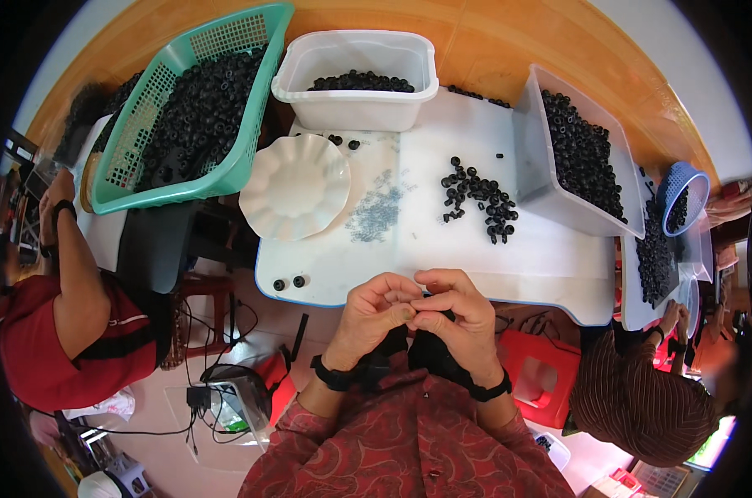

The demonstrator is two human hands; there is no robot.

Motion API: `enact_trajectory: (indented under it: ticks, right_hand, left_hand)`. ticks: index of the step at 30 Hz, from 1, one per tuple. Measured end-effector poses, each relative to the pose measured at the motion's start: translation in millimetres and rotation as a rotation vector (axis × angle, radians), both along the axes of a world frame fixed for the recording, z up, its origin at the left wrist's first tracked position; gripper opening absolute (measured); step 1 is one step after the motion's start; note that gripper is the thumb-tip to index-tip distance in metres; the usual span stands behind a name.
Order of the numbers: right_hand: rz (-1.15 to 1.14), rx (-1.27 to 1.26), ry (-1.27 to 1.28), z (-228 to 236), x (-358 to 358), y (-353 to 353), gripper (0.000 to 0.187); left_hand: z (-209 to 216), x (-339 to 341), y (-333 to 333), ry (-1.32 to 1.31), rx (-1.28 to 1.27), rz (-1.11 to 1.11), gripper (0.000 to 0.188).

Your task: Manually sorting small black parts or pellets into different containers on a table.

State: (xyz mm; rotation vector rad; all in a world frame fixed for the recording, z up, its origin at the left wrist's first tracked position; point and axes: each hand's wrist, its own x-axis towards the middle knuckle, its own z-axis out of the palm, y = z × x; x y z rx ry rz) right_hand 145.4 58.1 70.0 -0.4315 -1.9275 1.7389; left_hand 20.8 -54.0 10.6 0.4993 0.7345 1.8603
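Worktable with paired hands, black parts and surrounding containers

Hands, one pair: left hand [374, 314] and right hand [463, 319], brought together at the near edge of the white table [550, 259], fingertips meeting. Whether anything is pinched between them cannot be told (the fingers themselves cover the spot).

Black parts [500, 212], small, rounded: one loose pile, on the table beyond and right of the hands. Two dark pieces [299, 282]: near edge, left of the hands.

Small greyish bits [376, 214], scattered: beyond the left hand, between the plate and the loose pile.

Scalloped plate [297, 187], pale: left, standing between the near edge and the white tub [355, 114], which holds more black parts at the far side.

Green basket [226, 181], heaped with black parts: far left. Translucent bin [550, 170], likewise filled: far right, behind the loose pile.

Blue basket [690, 176]: farther right, on another surface.

Red stool [542, 373]: below the table, right. Co-workers, seated: one in red [85, 349], left; one in stripes [641, 398], right.
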Motion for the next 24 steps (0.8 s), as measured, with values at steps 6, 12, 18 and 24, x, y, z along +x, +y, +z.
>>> enact_trajectory:
  ticks: [6, 12, 18, 24]
  right_hand:
    - [0.115, -0.281, 0.004, -2, 6, 10, 0.011]
    - [0.104, -0.13, 0.052, -4, 9, 12, 0.017]
    - [0.055, 0.08, -0.018, 14, 12, 8, 0.034]
    - [-0.013, 0.29, 0.008, 16, 15, 0, 0.038]
  left_hand:
    - [3, 0, -1, 0.027, -0.053, -0.055, 0.017]
    - [12, 4, 0, 0.05, -0.097, 0.011, 0.022]
    - [19, 8, 0, 0.166, -0.074, 0.137, 0.017]
    - [25, 11, -5, 0.283, -0.065, 0.185, 0.017]
